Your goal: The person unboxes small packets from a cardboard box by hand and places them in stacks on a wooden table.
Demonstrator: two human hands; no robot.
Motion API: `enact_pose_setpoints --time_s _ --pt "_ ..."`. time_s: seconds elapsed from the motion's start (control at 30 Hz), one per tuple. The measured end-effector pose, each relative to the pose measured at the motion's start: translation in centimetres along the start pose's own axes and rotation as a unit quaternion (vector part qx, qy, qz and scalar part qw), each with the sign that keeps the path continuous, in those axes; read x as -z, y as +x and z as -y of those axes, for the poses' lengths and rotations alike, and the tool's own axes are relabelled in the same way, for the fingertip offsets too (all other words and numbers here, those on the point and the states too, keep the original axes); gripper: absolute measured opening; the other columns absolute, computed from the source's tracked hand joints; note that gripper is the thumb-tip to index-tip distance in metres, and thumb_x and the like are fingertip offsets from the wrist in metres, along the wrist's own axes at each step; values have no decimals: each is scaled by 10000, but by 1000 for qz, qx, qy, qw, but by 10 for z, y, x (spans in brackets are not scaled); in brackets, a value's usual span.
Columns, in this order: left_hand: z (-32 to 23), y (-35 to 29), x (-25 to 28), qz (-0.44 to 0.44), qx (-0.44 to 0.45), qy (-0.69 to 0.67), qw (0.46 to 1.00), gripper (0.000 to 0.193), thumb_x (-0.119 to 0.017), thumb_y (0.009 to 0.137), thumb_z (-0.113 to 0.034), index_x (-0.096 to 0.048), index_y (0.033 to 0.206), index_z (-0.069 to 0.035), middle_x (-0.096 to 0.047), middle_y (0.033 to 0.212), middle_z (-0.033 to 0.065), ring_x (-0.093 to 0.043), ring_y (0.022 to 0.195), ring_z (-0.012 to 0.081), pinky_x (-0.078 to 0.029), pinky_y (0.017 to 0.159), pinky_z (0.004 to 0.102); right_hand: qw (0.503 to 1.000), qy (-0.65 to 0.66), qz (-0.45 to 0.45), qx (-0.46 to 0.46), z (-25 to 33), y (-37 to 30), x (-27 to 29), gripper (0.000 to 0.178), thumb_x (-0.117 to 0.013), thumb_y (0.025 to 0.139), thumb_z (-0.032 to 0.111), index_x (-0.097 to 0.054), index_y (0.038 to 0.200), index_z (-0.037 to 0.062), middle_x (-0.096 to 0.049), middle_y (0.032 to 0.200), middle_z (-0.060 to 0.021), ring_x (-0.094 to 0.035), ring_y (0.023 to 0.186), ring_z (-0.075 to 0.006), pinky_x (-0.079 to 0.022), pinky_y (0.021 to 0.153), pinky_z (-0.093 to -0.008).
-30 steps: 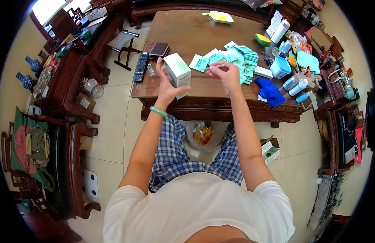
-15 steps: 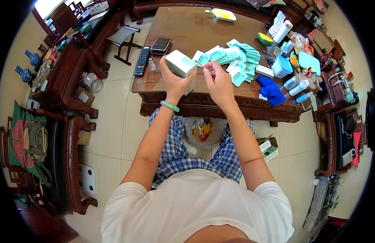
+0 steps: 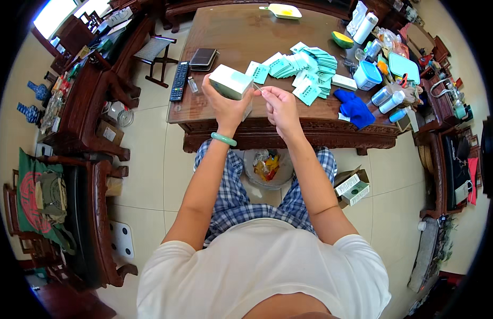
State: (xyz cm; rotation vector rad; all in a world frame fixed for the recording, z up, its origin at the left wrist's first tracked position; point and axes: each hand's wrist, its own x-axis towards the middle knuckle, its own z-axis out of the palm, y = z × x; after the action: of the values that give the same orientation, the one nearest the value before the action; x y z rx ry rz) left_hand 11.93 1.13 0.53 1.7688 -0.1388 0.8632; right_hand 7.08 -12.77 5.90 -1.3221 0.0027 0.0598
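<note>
My left hand (image 3: 225, 109), with a green bangle on its wrist, grips a white and pale green cardboard box (image 3: 233, 82) above the near edge of the table. Beside the box's right side, my right hand (image 3: 280, 108) is closed with thumb and forefinger pinched together. A thin, narrow thing (image 3: 257, 87) sticks out from that pinch toward the box; its kind is too small to make out. Just beyond both hands lies a spread pile of mint green packets (image 3: 305, 66).
Left on the wooden table (image 3: 230, 32) lie a remote control (image 3: 180, 81), a small vial (image 3: 193, 84) and a dark wallet-like case (image 3: 204, 58). Rightward are a blue cloth (image 3: 354, 109), a blue-lidded tub (image 3: 368, 74) and bottles. Below stands a lined waste bin (image 3: 268, 166).
My right hand has turned, and its knuckles now face up more beside the box. The thin thing shows between its fingertips and the box. My left hand still holds the box.
</note>
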Motion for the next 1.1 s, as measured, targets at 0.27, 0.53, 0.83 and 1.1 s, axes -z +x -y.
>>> enact_pose_setpoints --time_s 0.27,0.53,0.83,1.1 --pt "1 1 1 -8 -27 23 999 1010 -895 609 -255 -280 1367 2 -412 1282 221 -436 1207 382 -368 1016 484 999 30 -2 -21 5 4 1 223 -515 986 141 -684 974 -4 -382 544 91 -294 407 -11 -186 371 -201" --pt "-2 1 1 4 -39 13 999 999 -896 593 -243 -307 1365 -4 -442 1264 207 -467 1180 377 -395 999 459 999 43 -1 -28 10 6 -11 211 -510 968 110 -662 910 -25 -391 539 75 -301 397 -21 -193 369 -207" --pt "8 5 1 2 -50 17 999 1018 -901 536 -169 -333 1367 -15 -474 1262 195 -493 1180 373 -419 1001 438 995 -87 49 12 6 -4 -15 218 -537 976 150 -651 868 -1 -386 527 81 -306 422 -22 -224 388 -232" --pt "14 16 6 21 -34 -29 999 969 -921 602 -295 -369 1341 0 -517 1203 158 -538 1112 278 -446 960 385 834 -477 -102 258 34 -38 -15 205 -568 936 196 -685 864 44 -636 694 -214 -637 679 -396 -474 613 -468"
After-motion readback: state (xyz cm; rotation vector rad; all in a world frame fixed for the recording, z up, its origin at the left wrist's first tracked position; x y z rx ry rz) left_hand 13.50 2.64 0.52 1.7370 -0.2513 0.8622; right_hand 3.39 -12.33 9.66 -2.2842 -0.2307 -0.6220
